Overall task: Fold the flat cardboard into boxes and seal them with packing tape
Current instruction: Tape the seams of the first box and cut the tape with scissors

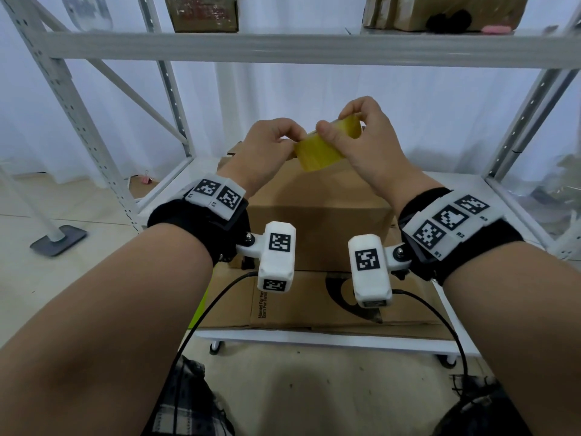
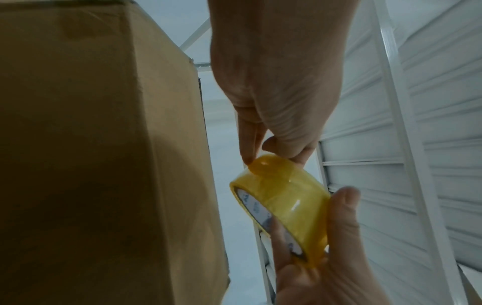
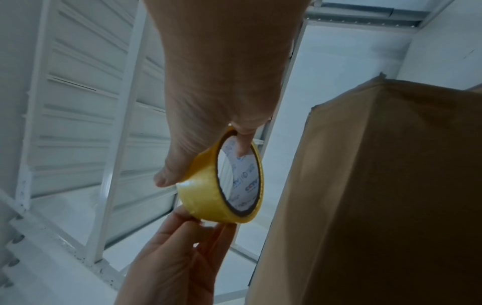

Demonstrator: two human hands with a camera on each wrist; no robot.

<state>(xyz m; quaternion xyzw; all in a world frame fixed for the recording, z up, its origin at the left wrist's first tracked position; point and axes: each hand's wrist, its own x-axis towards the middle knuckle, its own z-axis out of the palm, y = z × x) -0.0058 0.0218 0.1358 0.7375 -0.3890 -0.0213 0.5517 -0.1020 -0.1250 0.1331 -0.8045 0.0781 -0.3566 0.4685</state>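
Tape roll (image 1: 330, 143) held between left hand (image 1: 267, 146) and right hand (image 1: 364, 143), above box (image 1: 314, 212); box on shelf (image 1: 465, 190), apparently atop flat cardboard (image 1: 314, 303).

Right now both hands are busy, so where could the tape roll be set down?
Bare shelf lies right of the folded box, toward the rack's upright; the box top is free too. In front, flat cardboard covers the shelf.

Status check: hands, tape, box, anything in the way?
Right hand grips the tape roll, finger through its core. Left hand pinches the tape end. Box folded, below the hands. Nothing between them.
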